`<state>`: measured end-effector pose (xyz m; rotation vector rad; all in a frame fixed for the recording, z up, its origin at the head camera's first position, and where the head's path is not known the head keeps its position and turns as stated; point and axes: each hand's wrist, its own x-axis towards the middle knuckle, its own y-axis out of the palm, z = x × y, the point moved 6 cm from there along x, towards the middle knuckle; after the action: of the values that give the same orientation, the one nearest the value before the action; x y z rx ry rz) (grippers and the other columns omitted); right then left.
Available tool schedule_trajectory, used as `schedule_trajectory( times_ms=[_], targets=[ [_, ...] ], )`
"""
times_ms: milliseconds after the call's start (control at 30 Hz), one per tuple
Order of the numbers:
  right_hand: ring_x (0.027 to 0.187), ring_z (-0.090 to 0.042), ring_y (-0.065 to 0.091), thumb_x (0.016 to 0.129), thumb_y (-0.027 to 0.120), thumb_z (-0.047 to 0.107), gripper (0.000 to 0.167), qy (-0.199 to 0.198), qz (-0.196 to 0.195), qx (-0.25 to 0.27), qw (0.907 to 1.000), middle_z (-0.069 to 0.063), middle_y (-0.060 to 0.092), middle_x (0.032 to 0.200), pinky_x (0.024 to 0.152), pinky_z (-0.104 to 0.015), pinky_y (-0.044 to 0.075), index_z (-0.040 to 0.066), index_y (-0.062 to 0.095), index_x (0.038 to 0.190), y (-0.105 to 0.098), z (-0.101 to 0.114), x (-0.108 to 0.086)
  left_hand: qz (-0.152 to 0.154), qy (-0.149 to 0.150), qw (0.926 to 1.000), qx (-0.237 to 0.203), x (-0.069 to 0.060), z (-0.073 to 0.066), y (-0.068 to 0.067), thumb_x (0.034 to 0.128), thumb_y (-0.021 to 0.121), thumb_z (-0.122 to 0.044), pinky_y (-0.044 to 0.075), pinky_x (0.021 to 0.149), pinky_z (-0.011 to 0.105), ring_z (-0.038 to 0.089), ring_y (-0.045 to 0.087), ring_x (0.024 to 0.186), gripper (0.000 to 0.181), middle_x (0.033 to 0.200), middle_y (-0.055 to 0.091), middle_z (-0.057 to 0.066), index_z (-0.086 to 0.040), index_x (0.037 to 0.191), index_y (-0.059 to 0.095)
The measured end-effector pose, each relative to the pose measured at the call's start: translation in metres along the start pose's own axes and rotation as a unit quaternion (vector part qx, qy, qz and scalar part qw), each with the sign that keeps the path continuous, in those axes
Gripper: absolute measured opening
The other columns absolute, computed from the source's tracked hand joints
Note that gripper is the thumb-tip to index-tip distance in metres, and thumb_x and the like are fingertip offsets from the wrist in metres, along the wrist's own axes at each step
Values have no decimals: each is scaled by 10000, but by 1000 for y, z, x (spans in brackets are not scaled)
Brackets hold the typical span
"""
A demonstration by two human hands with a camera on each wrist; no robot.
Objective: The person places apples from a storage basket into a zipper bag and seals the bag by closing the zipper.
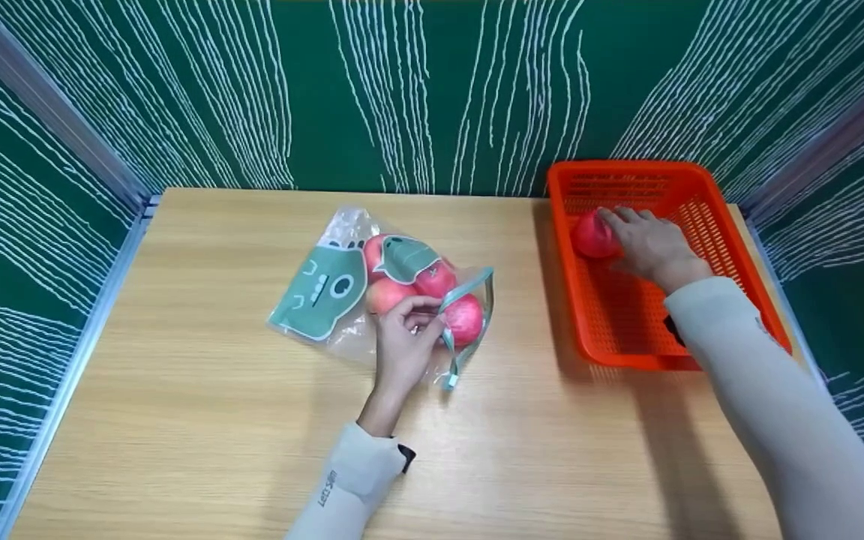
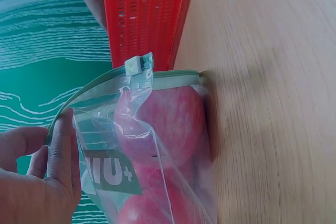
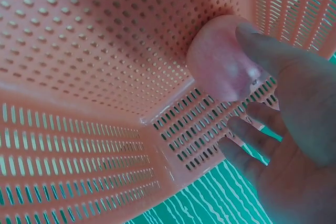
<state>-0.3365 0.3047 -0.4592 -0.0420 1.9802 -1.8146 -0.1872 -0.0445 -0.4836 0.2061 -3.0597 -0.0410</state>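
Observation:
My left hand pinches the opening edge of a clear zip bag between thumb and fingers. The bag lies on the table with a green cartoon print and a pale green slider strip. Inside it are several red apples; the left wrist view shows an apple close to the mouth. My right hand reaches into the orange-red plastic basket. There, a single apple rests on the basket floor. The right thumb lies against that apple, while the other fingers are spread loosely beside it.
The basket stands at the right rear of the wooden table, its slotted walls rising around the right hand. Green panels with white wavy lines enclose the back and sides. A metal frame post runs along the left edge.

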Motion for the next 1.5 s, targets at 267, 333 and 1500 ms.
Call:
schedule_trajectory(
  times_ms=[267, 333, 1500],
  targets=[
    [1342, -560, 408, 774, 916, 82, 1127, 20, -166, 346, 9993, -307, 387, 1571, 1100, -740, 405, 85, 240, 1675, 4, 0, 3, 6, -46, 10000, 30, 0, 0, -1, 888, 706, 111, 575, 738, 210, 225, 710, 831, 207, 1032, 714, 209, 97, 1094, 714],
    [1312, -550, 414, 781, 913, 86, 1106, 29, -184, 366, 9992, -309, 400, 1528, 1086, -736, 425, 73, 251, 1667, 5, 1, 6, 4, -48, 10000, 31, 0, -1, -1, 888, 704, 113, 576, 738, 212, 225, 708, 831, 207, 1035, 713, 209, 96, 1094, 714],
    [1391, -561, 300, 872, 736, -95, 890, 188, -63, 906, 9957, -349, 374, 1561, 1186, -770, 223, -14, 266, 1624, 12, 4, 17, 94, -161, 9997, 147, -2, -1, -2, 899, 695, 99, 599, 797, 246, 265, 711, 894, 227, 1082, 684, 173, 60, 1122, 715]
  ],
)
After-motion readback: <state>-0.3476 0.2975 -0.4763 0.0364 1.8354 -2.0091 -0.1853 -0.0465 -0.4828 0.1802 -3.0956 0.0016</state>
